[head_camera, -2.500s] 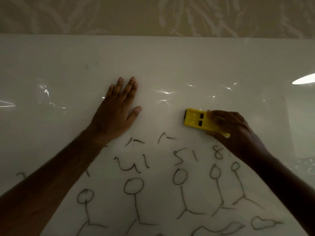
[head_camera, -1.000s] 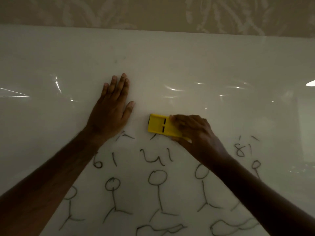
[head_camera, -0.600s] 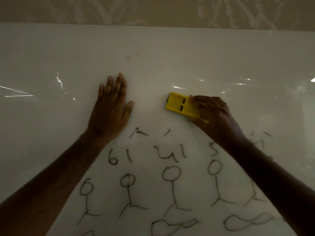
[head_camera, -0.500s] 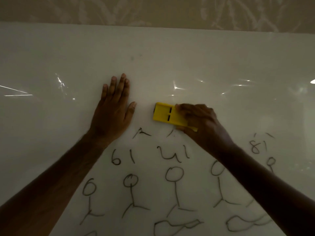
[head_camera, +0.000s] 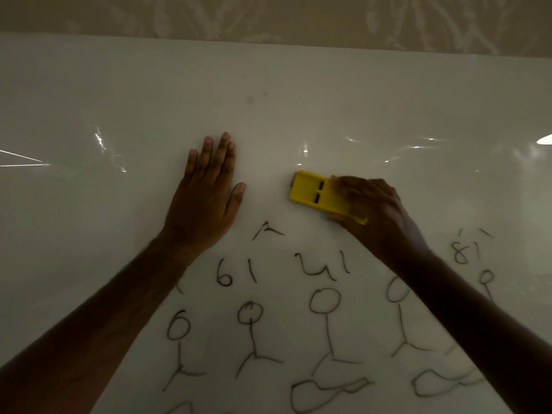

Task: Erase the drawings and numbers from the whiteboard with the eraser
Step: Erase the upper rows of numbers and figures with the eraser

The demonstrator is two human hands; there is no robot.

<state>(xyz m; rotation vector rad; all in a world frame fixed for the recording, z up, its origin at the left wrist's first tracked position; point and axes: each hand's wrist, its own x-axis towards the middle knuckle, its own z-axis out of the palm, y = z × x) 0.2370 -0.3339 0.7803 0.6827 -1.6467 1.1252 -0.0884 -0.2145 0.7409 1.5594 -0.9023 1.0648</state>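
Whiteboard [head_camera: 298,100] drawings: stick figures [head_camera: 325,318] and numbers [head_camera: 233,273] are seen nearest, below both hands. Further up, the yellow eraser [head_camera: 313,192] is gripped by the right hand [head_camera: 379,216] against the board, beside the flat, open-fingered left hand [head_camera: 203,204]

Dim overall, warm grey cast. Whiteboard [head_camera: 388,100] glossy: small specular streaks scattered across its middle band, thin bright lines at far left, an oval lamp reflection cut by the right edge. Both forearms near-black, detail lost toward the near corners. Right hand [head_camera: 379,213] slightly motion-blurred at the fingertips; left hand [head_camera: 206,201] sharper. Eraser [head_camera: 316,194] the only saturated colour. Board's far edge bows from wide-angle distortion. Wall [head_camera: 268,16] beyond soft, murky.
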